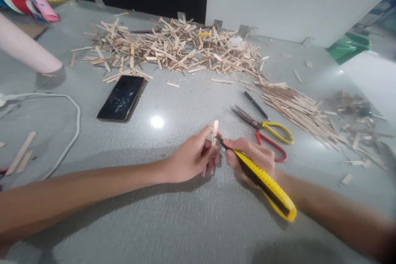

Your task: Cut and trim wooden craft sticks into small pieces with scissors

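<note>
My left hand [196, 154] pinches a short wooden craft stick [215, 130], which stands nearly upright between thumb and fingers. Wrapped around a yellow and black utility knife [266, 183] is my right hand [250, 156]. The knife's blade end points left and meets or nearly meets the side of the stick; exact contact is hard to make out. Just beyond my right hand lie scissors [255, 123] with one yellow and one red handle, their blades apart. A dark pen-like tool [256, 105] rests beside them.
A heap of craft sticks [176, 47] spreads along the back. More sticks [300, 111] lie bundled at right, near scraps [355, 119]. A phone [122, 98] lies left of centre. A white cable [77, 119] and a pale cylinder [29, 45] are at left.
</note>
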`<action>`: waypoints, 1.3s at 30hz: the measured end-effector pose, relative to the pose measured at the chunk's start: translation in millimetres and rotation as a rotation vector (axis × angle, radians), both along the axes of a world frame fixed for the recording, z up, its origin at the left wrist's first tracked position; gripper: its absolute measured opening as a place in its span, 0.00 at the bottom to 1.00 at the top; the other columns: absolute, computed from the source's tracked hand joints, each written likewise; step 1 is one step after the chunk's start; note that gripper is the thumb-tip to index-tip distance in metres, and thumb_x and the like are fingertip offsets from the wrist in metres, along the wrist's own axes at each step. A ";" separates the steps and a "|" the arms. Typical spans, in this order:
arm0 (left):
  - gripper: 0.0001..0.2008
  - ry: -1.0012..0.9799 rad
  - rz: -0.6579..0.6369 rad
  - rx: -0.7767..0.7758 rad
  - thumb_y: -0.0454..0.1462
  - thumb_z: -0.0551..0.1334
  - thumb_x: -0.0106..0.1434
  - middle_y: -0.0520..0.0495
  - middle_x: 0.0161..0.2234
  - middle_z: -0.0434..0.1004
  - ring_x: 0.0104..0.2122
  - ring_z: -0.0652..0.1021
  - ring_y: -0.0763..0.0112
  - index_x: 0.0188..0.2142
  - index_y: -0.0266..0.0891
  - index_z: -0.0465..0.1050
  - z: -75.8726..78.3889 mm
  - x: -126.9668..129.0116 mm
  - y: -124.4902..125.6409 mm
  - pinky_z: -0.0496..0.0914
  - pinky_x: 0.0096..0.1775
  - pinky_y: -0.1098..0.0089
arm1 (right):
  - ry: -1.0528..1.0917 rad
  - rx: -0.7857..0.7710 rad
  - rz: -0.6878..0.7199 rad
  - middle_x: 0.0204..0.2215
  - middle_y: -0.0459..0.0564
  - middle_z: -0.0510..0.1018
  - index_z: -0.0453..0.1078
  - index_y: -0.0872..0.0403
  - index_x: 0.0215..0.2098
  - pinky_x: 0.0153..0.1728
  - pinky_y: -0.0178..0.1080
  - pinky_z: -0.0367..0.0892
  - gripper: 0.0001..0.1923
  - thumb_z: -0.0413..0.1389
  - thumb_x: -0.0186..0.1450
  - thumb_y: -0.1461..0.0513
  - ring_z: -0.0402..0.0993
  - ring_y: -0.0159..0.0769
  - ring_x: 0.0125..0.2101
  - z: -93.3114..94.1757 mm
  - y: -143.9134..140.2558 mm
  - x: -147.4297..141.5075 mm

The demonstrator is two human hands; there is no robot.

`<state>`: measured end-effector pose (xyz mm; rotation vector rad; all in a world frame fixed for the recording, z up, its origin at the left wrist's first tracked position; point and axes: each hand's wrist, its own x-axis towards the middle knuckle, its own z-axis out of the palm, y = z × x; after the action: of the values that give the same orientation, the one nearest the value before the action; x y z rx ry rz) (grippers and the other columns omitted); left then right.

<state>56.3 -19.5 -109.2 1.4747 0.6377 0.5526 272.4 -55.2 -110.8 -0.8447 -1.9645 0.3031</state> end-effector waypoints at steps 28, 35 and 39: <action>0.11 -0.030 0.051 -0.033 0.46 0.54 0.82 0.54 0.31 0.73 0.23 0.76 0.74 0.56 0.45 0.59 2.1 2.0 -0.1 0.71 0.23 0.77 | 0.104 -0.198 -0.091 0.28 0.43 0.84 0.76 0.49 0.50 0.23 0.37 0.74 0.10 0.62 0.71 0.66 0.77 0.33 0.20 4.0 -1.9 2.1; 0.11 -0.069 0.089 -0.016 0.47 0.57 0.81 0.60 0.25 0.62 0.22 0.63 0.77 0.50 0.44 0.62 1.3 -1.9 0.4 0.59 0.24 0.78 | 0.132 -0.136 -0.216 0.36 0.47 0.82 0.75 0.48 0.54 0.30 0.40 0.76 0.12 0.61 0.72 0.63 0.80 0.37 0.29 1.7 2.8 4.5; 0.14 -0.050 0.223 -0.010 0.48 0.61 0.79 0.58 0.23 0.62 0.21 0.64 0.78 0.43 0.40 0.70 2.6 -2.3 2.7 0.58 0.22 0.77 | 0.069 -0.127 -0.240 0.36 0.48 0.82 0.76 0.50 0.52 0.31 0.39 0.75 0.11 0.61 0.72 0.64 0.80 0.38 0.31 3.9 3.9 1.3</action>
<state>53.9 -16.8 -106.6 1.3844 0.7696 0.7556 273.8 -51.3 -106.8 -1.1262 -1.7726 0.3135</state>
